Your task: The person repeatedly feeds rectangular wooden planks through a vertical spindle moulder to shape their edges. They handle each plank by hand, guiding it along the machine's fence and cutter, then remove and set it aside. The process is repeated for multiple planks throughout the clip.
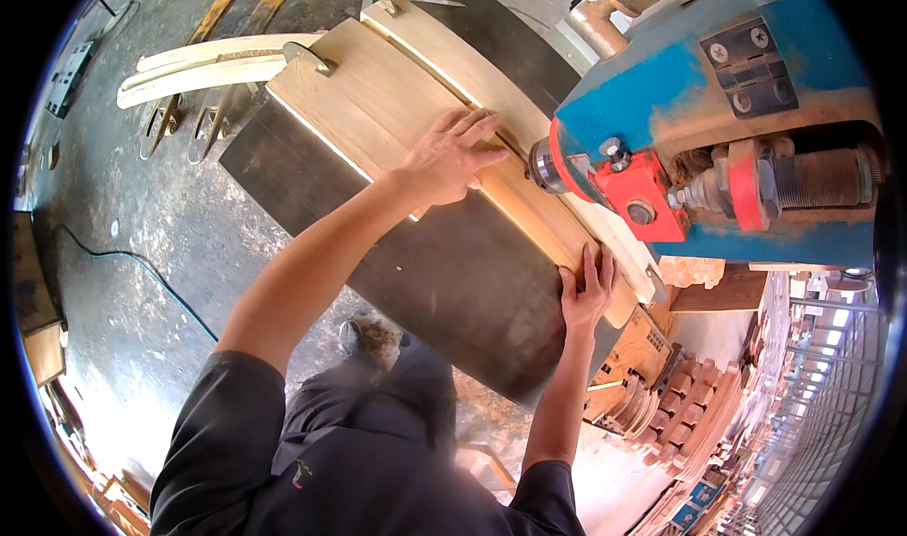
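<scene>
A light wooden jig board [368,111] lies on a dark machine table [444,272], with a curved pale wood strip [453,54] along its far edge. My left hand [449,155] lies flat on the board, fingers spread, close to the round cutter head [546,166]. At the board's near end, my right hand [588,290] presses down with its fingers on the edge. Neither hand grips anything.
A blue machine body [718,111] with a red block [642,191] and a threaded shaft stands at the right. Curved wooden pieces [203,64] lie on the concrete floor at upper left. Stacks of shaped wood parts [690,404] sit at lower right. A black cable [142,272] crosses the floor.
</scene>
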The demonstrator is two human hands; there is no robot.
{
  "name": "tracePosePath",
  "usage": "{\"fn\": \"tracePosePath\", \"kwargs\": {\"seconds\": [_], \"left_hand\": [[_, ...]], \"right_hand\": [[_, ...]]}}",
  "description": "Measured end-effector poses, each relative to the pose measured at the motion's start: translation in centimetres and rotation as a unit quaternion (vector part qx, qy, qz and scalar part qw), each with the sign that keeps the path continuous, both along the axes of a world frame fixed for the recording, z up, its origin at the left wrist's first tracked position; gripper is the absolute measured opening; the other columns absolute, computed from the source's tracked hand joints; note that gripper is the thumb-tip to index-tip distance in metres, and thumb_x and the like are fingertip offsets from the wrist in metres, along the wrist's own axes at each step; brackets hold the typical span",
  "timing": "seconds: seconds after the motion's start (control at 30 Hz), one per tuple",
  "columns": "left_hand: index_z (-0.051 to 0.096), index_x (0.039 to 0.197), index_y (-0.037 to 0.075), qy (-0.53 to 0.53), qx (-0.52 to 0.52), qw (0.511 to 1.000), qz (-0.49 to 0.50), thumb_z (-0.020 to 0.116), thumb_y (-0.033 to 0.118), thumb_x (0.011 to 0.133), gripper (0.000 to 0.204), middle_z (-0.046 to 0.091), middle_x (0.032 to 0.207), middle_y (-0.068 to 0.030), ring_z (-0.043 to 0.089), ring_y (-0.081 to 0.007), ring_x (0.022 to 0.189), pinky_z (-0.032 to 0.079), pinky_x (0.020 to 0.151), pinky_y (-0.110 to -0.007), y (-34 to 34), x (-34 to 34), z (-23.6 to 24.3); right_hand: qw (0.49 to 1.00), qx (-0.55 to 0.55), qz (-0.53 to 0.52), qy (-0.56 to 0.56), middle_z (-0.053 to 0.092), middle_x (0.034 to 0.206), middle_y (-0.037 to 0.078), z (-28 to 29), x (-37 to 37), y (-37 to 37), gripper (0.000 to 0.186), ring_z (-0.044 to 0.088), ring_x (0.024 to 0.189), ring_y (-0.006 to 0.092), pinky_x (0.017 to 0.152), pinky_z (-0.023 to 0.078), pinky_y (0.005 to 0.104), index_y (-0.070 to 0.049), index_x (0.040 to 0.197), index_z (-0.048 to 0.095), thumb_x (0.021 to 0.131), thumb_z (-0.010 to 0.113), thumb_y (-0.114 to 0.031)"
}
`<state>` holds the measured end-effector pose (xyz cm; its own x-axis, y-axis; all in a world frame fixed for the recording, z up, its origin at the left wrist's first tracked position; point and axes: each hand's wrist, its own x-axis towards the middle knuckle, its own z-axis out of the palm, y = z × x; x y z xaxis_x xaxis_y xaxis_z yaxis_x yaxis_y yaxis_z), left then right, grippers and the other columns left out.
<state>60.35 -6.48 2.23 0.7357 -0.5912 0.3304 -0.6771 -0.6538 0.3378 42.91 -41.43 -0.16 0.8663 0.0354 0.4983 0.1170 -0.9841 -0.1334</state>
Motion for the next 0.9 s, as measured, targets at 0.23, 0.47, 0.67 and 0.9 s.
{"fn": "tracePosePath", "kwargs": {"seconds": [0.23,0.47,0.67,0.9], "left_hand": [[0.069,0.141,0.027,-0.004,-0.002,1.0,-0.003,0.088,0.022,0.078,0.066,0.038,0.168,-0.0103,0.033,-0.0327,0.158,0.028,0.129,-0.05,0.0,0.2,0.0],[0.07,0.139,0.026,-0.014,-0.017,1.0,-0.004,0.089,0.02,0.077,0.065,0.039,0.166,-0.01,0.034,-0.0323,0.157,0.029,0.129,-0.051,-0.1,0.4,-0.2],[0.07,0.137,0.026,-0.017,-0.027,1.0,0.001,0.089,0.018,0.076,0.065,0.04,0.165,-0.0084,0.034,-0.0316,0.157,0.029,0.129,-0.05,-0.2,0.4,-0.3],[0.068,0.141,0.028,-0.007,0.005,1.0,0.002,0.086,0.025,0.081,0.062,0.039,0.166,-0.0084,0.029,-0.0304,0.159,0.026,0.129,-0.051,-0.3,0.8,-0.4]], "right_hand": [[1.0,0.007,0.026,-0.011,0.057,0.151,0.02,0.7,0.3,0.6,0.056,0.052,0.137,0.0459,0.115,0.044,0.0544,-0.005,0.137,0.072,0.093,0.08,-0.037],[1.0,0.004,0.023,-0.013,0.058,0.148,0.019,0.6,0.3,0.6,0.054,0.054,0.132,0.0454,0.111,0.046,0.054,-0.003,0.133,0.073,0.087,0.083,-0.03],[1.0,0.012,0.017,-0.001,0.058,0.148,0.019,0.5,0.5,0.4,0.055,0.054,0.131,0.0455,0.111,0.046,0.0548,-0.001,0.133,0.073,0.088,0.083,-0.031],[0.999,0.007,0.037,-0.018,0.061,0.144,0.02,0.3,1.0,0.0,0.054,0.056,0.13,0.0458,0.11,0.046,0.0551,0.0,0.133,0.073,0.092,0.081,-0.035]]}}
